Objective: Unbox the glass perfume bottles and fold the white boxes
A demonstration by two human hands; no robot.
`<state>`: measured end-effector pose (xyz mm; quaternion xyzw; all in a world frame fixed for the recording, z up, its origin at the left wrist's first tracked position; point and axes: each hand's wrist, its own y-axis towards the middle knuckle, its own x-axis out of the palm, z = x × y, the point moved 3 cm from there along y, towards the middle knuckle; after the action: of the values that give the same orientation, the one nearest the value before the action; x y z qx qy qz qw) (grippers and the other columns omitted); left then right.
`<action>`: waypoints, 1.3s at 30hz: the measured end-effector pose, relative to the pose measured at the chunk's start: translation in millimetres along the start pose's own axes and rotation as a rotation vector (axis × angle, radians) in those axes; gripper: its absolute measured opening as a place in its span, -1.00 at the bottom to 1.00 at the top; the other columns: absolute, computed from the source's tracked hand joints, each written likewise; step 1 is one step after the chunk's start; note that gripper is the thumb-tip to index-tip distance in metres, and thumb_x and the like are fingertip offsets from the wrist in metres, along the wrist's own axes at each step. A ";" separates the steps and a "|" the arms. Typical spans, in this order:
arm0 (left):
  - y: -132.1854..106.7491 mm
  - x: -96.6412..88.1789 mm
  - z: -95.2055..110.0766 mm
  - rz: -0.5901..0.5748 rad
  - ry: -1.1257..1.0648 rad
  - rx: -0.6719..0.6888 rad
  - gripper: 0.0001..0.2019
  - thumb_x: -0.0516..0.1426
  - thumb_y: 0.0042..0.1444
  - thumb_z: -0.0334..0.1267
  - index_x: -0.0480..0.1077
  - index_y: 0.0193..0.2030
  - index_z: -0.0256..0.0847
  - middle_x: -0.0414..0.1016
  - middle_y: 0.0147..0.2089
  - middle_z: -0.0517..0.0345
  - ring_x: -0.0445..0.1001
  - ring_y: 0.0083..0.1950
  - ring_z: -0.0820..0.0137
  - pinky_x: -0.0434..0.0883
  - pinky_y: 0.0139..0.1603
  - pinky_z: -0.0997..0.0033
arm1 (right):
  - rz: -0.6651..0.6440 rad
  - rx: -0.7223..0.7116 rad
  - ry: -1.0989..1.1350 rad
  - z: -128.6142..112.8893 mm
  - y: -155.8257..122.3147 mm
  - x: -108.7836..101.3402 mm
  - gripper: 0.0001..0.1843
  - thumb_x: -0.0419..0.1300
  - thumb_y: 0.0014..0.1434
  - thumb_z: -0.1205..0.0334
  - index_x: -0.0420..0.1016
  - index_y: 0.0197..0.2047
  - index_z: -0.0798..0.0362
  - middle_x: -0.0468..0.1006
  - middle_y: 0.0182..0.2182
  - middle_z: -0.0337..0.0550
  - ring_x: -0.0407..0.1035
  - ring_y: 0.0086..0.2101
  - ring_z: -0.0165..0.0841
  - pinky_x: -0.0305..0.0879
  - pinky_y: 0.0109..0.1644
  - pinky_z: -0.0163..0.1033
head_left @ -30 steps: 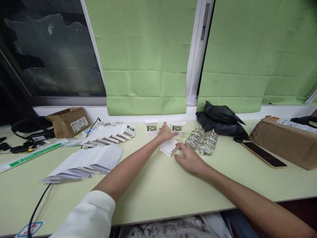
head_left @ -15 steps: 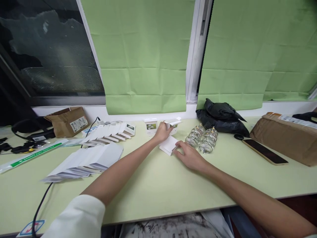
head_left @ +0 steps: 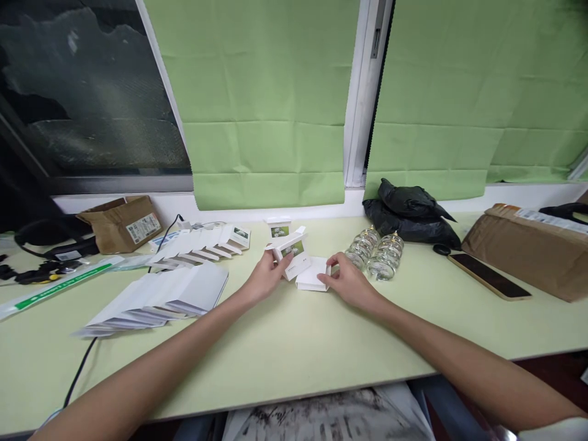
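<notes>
My left hand [head_left: 265,278] is closed round a small white carton with a flower picture [head_left: 294,252], lifted and tilted just above the table, its top flap open. My right hand [head_left: 349,283] rests beside it with fingertips pinching the edge of a flat white box [head_left: 312,279] lying on the pale green table [head_left: 294,349]. Another small picture carton [head_left: 278,227] stands upright behind them near the wall. Several clear glass jars [head_left: 379,254] lie on their sides just right of my right hand.
Fanned stacks of flat white cartons [head_left: 160,297] and smaller folded ones [head_left: 206,244] lie to the left. A brown cardboard box [head_left: 122,223], cables and a headset are far left. A black bag [head_left: 411,214], a phone [head_left: 489,277] and a brown parcel [head_left: 528,257] are right.
My left hand has taken the picture carton from the back of the table and drawn it toward me. My right hand has closed onto the flat white box's edge.
</notes>
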<state>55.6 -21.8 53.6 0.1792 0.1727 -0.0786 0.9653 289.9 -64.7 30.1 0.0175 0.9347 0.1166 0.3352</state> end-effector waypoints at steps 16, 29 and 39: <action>-18.0 -36.5 5.5 -0.033 0.583 0.342 -0.61 0.04 0.36 -0.22 0.27 0.30 -0.04 0.45 0.27 0.03 0.44 0.27 0.14 0.42 0.20 0.17 | 0.303 -0.323 0.557 -18.1 4.0 -32.8 -0.17 0.32 0.24 -0.02 -0.08 0.38 -0.14 0.45 0.14 0.05 0.49 0.04 -0.17 0.51 0.10 -0.01; -28.2 -22.3 11.5 -0.165 0.484 0.449 -0.59 0.09 0.36 -0.22 0.30 0.32 0.00 0.46 0.30 0.02 0.46 0.29 0.15 0.43 0.27 0.13 | 0.250 -0.656 0.158 -38.0 -25.9 -21.0 -0.48 0.24 0.35 0.21 0.20 0.30 -0.16 0.39 0.12 0.02 0.40 0.08 -0.13 0.53 0.02 0.00; -30.0 -19.3 17.3 -0.205 0.464 0.489 -0.63 0.08 0.39 -0.20 0.34 0.31 0.03 0.47 0.30 0.05 0.46 0.30 0.18 0.43 0.29 0.13 | 0.314 -0.845 0.060 -46.7 -31.1 -18.6 -0.50 0.21 0.35 0.37 0.17 0.25 -0.19 0.51 0.01 -0.06 0.45 -0.01 -0.14 0.51 -0.02 0.05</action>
<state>36.6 -54.2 66.2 0.3998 0.3805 -0.1713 0.8161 276.3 -106.5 69.5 0.0172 0.8005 0.5379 0.2638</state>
